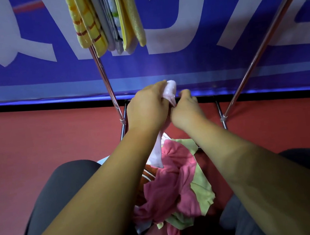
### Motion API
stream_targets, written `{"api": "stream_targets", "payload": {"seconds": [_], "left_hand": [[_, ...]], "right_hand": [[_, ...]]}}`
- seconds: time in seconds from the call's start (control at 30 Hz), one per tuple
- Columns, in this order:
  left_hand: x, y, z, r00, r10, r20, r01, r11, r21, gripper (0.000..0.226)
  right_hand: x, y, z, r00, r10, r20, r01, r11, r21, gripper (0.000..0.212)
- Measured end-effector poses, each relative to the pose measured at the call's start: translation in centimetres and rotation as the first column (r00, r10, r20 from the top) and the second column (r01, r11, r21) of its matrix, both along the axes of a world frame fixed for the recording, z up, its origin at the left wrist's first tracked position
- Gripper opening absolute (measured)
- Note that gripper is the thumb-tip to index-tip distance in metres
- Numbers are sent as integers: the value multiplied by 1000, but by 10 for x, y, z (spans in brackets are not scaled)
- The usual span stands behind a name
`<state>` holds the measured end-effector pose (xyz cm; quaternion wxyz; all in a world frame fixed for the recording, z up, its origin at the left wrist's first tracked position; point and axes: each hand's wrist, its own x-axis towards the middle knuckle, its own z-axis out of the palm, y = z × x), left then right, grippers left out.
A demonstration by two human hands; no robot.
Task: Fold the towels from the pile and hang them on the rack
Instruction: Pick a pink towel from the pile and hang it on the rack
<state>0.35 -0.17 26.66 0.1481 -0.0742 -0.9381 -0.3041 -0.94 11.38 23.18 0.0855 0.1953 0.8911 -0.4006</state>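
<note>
Closest in, at 6 o'clock, the pile (178,188) of crumpled pink and green towels sits between the person's dark-trousered knees. Just above it, dead centre, both hands are up on one pale pink towel (170,90). The left hand (147,108) has its grip curled tight round the bunched top, and the right hand (185,109) pinches an edge right beside it. The tail dangles down onto the pile. Further out, the rack (104,74) legs splay over the red floor (36,141). Folded yellow and grey towels (105,20) hang at 12 o'clock, against a blue banner (201,59).
</note>
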Motion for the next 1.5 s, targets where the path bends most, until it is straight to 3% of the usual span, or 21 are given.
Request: {"api": "stream_targets", "payload": {"seconds": [0.1,0.3,0.4,0.47,0.57,0.7,0.8,0.93,1.2,1.5], "left_hand": [[-5,-7,-1,999,38,22,-38,999,-16,30],[-5,-27,3,995,72,68,-72,997,-7,47],[5,-27,11,992,40,116,-51,994,92,53],[12,-22,22,995,12,102,-30,984,178,42],[19,-18,43,998,-17,54,7,983,186,36],[25,-23,66,1000,-22,8,21,993,117,45],[28,-31,83,999,-14,-30,17,996,84,37],[29,-37,116,998,20,-65,-19,1000,15,20],[31,-42,201,988,32,-153,-42,997,-60,12],[4,-27,284,967,27,-255,-52,994,-95,17]], "right_hand": [[2,-1,2,983,124,-132,-112,989,100,16],[7,-3,15,926,100,-364,-63,992,113,37],[12,-4,20,880,147,-452,-93,986,138,54],[17,-5,23,854,186,-486,-129,980,150,60],[29,-5,31,823,197,-533,-144,980,140,51],[38,0,58,852,115,-511,-61,991,122,43],[42,7,88,847,111,-521,-39,988,147,47],[43,11,132,847,148,-510,-44,976,212,43],[35,9,231,795,268,-545,-42,920,391,25],[3,12,322,787,275,-552,39,871,489,18]]}}
